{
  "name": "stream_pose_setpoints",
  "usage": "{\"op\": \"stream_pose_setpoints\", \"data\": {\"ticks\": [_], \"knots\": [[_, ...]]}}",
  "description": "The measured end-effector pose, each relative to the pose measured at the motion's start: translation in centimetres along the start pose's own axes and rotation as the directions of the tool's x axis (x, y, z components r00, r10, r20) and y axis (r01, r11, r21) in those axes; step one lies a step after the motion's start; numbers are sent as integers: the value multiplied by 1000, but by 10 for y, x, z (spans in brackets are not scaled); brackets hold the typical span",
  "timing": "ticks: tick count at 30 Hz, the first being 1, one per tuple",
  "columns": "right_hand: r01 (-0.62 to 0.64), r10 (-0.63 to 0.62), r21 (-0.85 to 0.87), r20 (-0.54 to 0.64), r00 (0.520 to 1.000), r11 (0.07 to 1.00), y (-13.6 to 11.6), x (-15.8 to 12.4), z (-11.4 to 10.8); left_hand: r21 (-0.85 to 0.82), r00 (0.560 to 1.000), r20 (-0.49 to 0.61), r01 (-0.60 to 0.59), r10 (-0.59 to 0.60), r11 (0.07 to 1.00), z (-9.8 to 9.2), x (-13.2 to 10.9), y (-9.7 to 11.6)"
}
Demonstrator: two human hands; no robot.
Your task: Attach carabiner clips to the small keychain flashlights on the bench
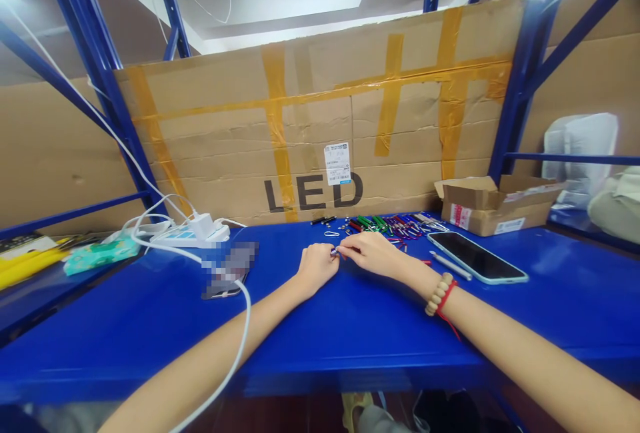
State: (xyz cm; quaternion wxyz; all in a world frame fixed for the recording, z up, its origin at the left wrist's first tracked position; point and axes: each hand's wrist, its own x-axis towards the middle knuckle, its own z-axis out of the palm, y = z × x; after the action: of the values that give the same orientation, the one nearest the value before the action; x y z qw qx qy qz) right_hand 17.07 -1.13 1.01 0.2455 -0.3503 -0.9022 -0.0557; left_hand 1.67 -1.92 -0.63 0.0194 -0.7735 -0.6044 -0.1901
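Over the middle of the blue shelf, my left hand is closed, with a small shiny, purplish piece showing at its fingertips. My right hand meets it there, thumb and fingers pinched together against the piece's right side. What the right fingers hold is too small and covered to name. Just behind the hands lies a heap of small coloured tubes, green, red, purple and silvery. Dark tubes and a small silvery loop-shaped clip lie to the heap's left.
A phone and a pale pen lie right of my hands, before an open cardboard box. At left are a power strip, a blurred dark phone-like object and a white cable crossing my left forearm. Cardboard stands behind.
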Motion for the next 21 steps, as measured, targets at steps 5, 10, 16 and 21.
{"op": "stream_pose_setpoints", "data": {"ticks": [5, 10, 16, 21], "knots": [[-40, 40, 79, 12, 999, 996, -4, -2, 9, 107, 999, 37, -9, 5, 994, -1, -2, 0], [-258, 221, 427, 134, 966, 867, -8, 1, 17, 138, 996, 66, -74, 65, 988, -3, -3, -1], [-490, 265, 793, 416, 870, 362, -9, 8, 21, 130, 993, 61, -108, 101, 986, -4, -3, -1], [-405, 201, 828, 352, 914, 389, -3, 10, 20, 68, 998, 31, -56, 54, 996, -4, -1, -1]]}}
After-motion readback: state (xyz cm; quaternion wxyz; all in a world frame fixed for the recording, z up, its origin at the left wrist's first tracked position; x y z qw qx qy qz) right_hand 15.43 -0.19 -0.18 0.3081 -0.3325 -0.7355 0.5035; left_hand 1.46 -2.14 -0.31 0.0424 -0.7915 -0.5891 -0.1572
